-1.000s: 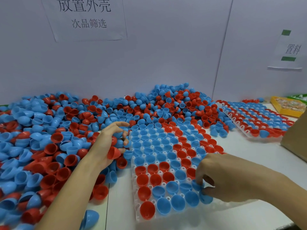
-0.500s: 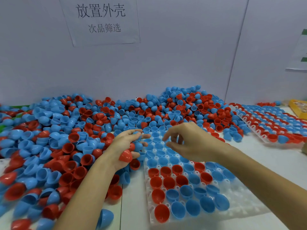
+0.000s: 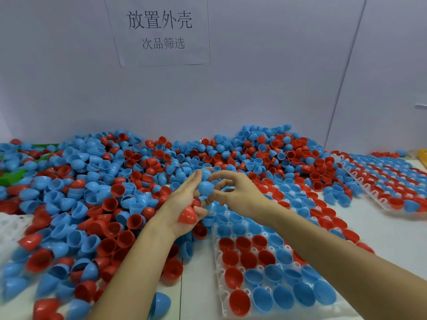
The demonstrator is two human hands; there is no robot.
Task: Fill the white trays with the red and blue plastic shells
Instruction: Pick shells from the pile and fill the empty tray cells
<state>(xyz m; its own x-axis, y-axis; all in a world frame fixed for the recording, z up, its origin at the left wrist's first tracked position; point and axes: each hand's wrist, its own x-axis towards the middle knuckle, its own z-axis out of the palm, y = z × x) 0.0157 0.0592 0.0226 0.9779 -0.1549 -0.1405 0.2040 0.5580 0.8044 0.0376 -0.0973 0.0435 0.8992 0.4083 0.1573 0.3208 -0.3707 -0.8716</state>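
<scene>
Left hand palm up, cupping red shell and others. Right hand pinching blue shell at left fingertips. White tray, mostly filled, beneath right forearm. Loose shell pile left of both hands.

Across the top of the frame we see a pale grey wall, and taped to it at upper centre is a paper sign printed with two lines of black Chinese characters. At the far left edge, something green pokes out, though we cannot tell what it is. Along the bottom and right we see the white table, and at the far right edge a sliver of a yellow thing.
</scene>
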